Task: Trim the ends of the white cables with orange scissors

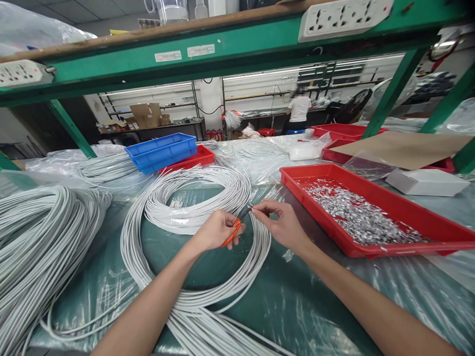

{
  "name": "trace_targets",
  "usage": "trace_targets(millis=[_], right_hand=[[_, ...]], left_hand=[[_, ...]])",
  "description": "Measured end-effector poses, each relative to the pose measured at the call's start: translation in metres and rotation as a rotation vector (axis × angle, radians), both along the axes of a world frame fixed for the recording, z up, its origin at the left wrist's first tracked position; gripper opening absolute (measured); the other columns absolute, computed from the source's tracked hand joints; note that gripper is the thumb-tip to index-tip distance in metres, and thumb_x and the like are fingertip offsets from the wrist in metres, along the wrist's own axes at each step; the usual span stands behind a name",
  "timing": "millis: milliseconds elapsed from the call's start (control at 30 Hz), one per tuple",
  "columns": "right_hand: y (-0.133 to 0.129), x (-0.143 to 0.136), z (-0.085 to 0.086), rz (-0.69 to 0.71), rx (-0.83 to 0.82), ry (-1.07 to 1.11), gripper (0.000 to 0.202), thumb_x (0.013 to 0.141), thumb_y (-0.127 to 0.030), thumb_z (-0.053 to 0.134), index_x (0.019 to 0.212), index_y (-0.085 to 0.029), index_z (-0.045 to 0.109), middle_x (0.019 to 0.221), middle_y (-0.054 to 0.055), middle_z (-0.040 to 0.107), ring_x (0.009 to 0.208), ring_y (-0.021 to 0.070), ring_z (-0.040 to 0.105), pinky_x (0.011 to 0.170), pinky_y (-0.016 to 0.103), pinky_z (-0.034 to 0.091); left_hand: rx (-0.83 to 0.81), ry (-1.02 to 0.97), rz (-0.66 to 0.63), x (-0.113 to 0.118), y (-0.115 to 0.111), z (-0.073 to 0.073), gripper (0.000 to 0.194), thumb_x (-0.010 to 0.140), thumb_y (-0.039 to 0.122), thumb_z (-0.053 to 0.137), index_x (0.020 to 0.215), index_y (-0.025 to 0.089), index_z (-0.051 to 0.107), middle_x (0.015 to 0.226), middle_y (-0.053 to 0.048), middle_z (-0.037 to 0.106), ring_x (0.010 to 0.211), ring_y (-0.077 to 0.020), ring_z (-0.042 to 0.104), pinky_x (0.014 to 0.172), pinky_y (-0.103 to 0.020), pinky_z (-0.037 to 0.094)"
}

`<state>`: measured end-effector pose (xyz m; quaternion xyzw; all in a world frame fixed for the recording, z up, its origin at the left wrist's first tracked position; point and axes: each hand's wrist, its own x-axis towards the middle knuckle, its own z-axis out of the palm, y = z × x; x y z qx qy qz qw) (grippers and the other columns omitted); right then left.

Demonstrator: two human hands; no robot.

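Green shelf frame up top, and beneath it a plastic-covered counter loaded with cable! Centre stage, over the right side of a pale cable coil, the left hand is curled around an orange-handled tool, its dark tip angled up to the right. Right at that tip, the right hand pinches something too small to make out. Nearby on the right, a red tray of silvery pieces!

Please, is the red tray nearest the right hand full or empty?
Partly filled: small metal pieces lie spread in the red tray, below its rim, and bare red bottom shows between them.
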<state>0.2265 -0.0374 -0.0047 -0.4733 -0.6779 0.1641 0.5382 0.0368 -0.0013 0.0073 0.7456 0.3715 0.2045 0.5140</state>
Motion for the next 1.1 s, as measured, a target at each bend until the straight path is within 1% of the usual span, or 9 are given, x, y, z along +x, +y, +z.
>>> trace_targets(millis=[100, 200, 333, 433, 500, 667, 767, 933, 1100], right_hand=[[-0.003, -0.003, -0.001, -0.054, 0.071, -0.075, 0.015, 0.085, -0.024, 0.059, 0.073, -0.019, 0.066, 0.068, 0.003, 0.062, 0.068, 0.0179, 0.053, 0.065, 0.032, 0.043], [-0.005, -0.005, -0.001, -0.095, 0.164, -0.194, 0.017, 0.087, -0.018, 0.055, 0.071, -0.019, 0.061, 0.067, 0.003, 0.06, 0.069, 0.0182, 0.052, 0.067, 0.033, 0.042], [-0.005, -0.007, -0.004, -0.185, 0.293, -0.366, 0.018, 0.088, -0.012, 0.051, 0.073, -0.02, 0.058, 0.067, 0.003, 0.06, 0.07, 0.0191, 0.049, 0.069, 0.034, 0.04], [-0.005, -0.008, -0.006, -0.225, 0.316, -0.387, 0.018, 0.088, -0.012, 0.051, 0.073, -0.02, 0.058, 0.067, 0.003, 0.06, 0.072, 0.0195, 0.05, 0.07, 0.034, 0.039], [-0.005, -0.008, -0.005, -0.213, 0.301, -0.341, 0.018, 0.089, -0.013, 0.052, 0.074, -0.02, 0.057, 0.066, 0.003, 0.06, 0.07, 0.0188, 0.05, 0.069, 0.033, 0.039], [-0.007, -0.01, -0.003, -0.129, 0.264, -0.275, 0.017, 0.09, -0.015, 0.053, 0.075, -0.02, 0.058, 0.067, 0.002, 0.059, 0.068, 0.0182, 0.05, 0.067, 0.032, 0.039], [-0.008, -0.013, -0.004, -0.071, 0.274, -0.312, 0.018, 0.091, -0.014, 0.051, 0.075, -0.02, 0.057, 0.067, 0.003, 0.059, 0.068, 0.0184, 0.05, 0.067, 0.032, 0.039], [-0.01, -0.016, -0.005, -0.032, 0.303, -0.336, 0.02, 0.091, -0.013, 0.05, 0.074, -0.02, 0.058, 0.068, 0.003, 0.061, 0.068, 0.0184, 0.048, 0.068, 0.033, 0.039], [-0.016, -0.018, 0.002, 0.04, 0.276, -0.187, 0.019, 0.091, -0.015, 0.053, 0.075, -0.021, 0.06, 0.068, 0.002, 0.061, 0.067, 0.0177, 0.049, 0.069, 0.034, 0.04]], left_hand=[[-0.005, 0.007, 0.001, 0.001, -0.001, 0.0, 0.041, 0.076, 0.047, 0.066, 0.053, 0.015, 0.053, 0.052, -0.001, 0.06, 0.037, -0.008, 0.052, 0.038, -0.018, 0.036], [-0.025, 0.02, -0.003, 0.001, -0.003, 0.002, 0.039, 0.076, 0.046, 0.065, 0.055, 0.014, 0.056, 0.052, -0.002, 0.061, 0.037, -0.0084, 0.052, 0.038, -0.018, 0.036], [-0.118, 0.024, -0.001, 0.003, -0.007, 0.007, 0.036, 0.074, 0.046, 0.068, 0.061, 0.013, 0.06, 0.051, -0.002, 0.061, 0.035, -0.0086, 0.052, 0.035, -0.018, 0.034], [-0.167, 0.005, 0.003, 0.004, -0.008, 0.007, 0.035, 0.074, 0.046, 0.068, 0.063, 0.013, 0.062, 0.051, -0.001, 0.061, 0.035, -0.0079, 0.051, 0.034, -0.017, 0.033], [-0.15, -0.014, 0.018, 0.005, -0.006, 0.004, 0.035, 0.073, 0.044, 0.069, 0.061, 0.013, 0.061, 0.051, -0.001, 0.061, 0.035, -0.0076, 0.051, 0.035, -0.017, 0.033], [-0.03, -0.133, 0.152, 0.004, 0.003, -0.002, 0.036, 0.075, 0.043, 0.068, 0.058, 0.013, 0.057, 0.056, -0.002, 0.063, 0.04, -0.0079, 0.054, 0.039, -0.017, 0.034], [-0.007, -0.256, 0.153, 0.004, 0.005, -0.001, 0.037, 0.075, 0.047, 0.07, 0.063, 0.012, 0.06, 0.059, -0.002, 0.063, 0.043, -0.0087, 0.056, 0.042, -0.018, 0.038], [-0.069, -0.333, 0.15, 0.007, 0.001, 0.005, 0.037, 0.071, 0.046, 0.075, 0.069, 0.011, 0.063, 0.056, -0.001, 0.062, 0.042, -0.0088, 0.054, 0.043, -0.019, 0.039], [-0.175, -0.443, 0.102, 0.005, -0.004, 0.009, 0.035, 0.073, 0.039, 0.075, 0.059, 0.011, 0.06, 0.052, 0.0, 0.059, 0.04, -0.0073, 0.053, 0.042, -0.019, 0.037]])
